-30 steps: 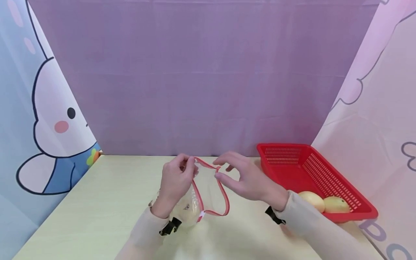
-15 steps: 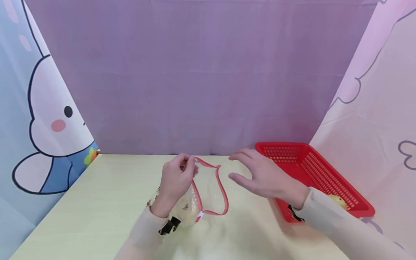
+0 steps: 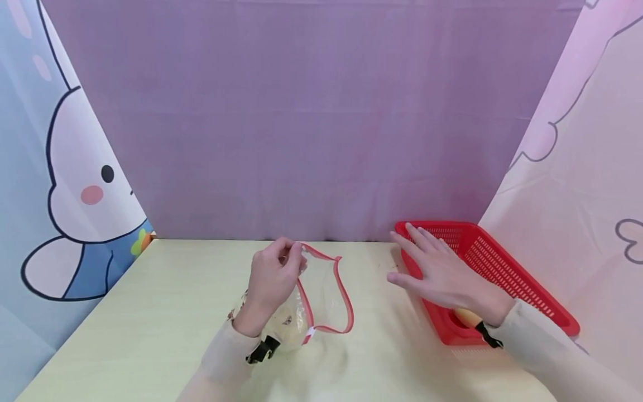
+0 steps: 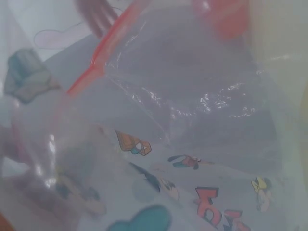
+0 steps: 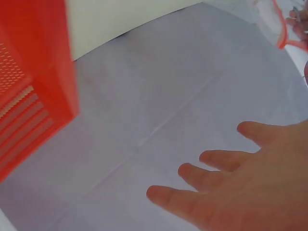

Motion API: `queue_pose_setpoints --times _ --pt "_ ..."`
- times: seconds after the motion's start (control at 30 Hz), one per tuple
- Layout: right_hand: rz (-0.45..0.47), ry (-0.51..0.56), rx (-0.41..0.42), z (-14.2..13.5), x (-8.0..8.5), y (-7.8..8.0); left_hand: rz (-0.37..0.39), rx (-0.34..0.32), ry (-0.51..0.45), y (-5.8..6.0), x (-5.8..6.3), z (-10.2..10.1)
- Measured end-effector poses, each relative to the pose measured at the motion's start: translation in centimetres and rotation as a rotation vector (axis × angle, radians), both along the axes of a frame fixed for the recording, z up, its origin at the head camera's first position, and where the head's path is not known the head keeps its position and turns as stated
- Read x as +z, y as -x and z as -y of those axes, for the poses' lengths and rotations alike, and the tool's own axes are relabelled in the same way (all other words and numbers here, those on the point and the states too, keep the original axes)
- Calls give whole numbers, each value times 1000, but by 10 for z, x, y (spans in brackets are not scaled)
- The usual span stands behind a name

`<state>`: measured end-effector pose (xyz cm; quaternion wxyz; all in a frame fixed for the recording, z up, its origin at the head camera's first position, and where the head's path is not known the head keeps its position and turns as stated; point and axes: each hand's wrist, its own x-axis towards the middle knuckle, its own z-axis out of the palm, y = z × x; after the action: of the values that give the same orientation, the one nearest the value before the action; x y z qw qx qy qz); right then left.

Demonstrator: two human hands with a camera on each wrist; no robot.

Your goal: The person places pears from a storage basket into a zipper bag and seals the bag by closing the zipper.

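In the head view my left hand (image 3: 275, 273) pinches the rim of a clear plastic zip bag (image 3: 329, 301) with red edging, whose mouth gapes toward the right. A pale, rounded thing shows through the bag's plastic below the hand. Printed cartoon figures and red letters cover the bag's film (image 4: 209, 204) in the left wrist view. My right hand (image 3: 447, 273) is over the near left side of a red plastic basket (image 3: 507, 273), fingers spread and holding nothing. Under that wrist a yellow fruit (image 3: 467, 318) shows in the basket, partly hidden by the sleeve.
The light wooden table (image 3: 166, 312) carries the bag at its middle and the basket at its right. Behind it hangs a purple cloth (image 3: 321, 123). Cartoon-printed curtains (image 3: 85, 167) stand at both sides.
My right hand has left the bag's rim and moved right, over the basket, its fingers spreading. The left hand and the bag have stayed in place.
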<state>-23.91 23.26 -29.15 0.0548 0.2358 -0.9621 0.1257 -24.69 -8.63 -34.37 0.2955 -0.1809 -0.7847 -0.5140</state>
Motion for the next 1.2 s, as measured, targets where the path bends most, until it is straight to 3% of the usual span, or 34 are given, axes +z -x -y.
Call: queue_pose_setpoints --times 0.6,1.2 --pt "75 64 -167 -68 -26 6 -4 1 -6 0 0 1" --pt "162 49 -237 -109 -63 18 19 -2 -12 -1 0 0"
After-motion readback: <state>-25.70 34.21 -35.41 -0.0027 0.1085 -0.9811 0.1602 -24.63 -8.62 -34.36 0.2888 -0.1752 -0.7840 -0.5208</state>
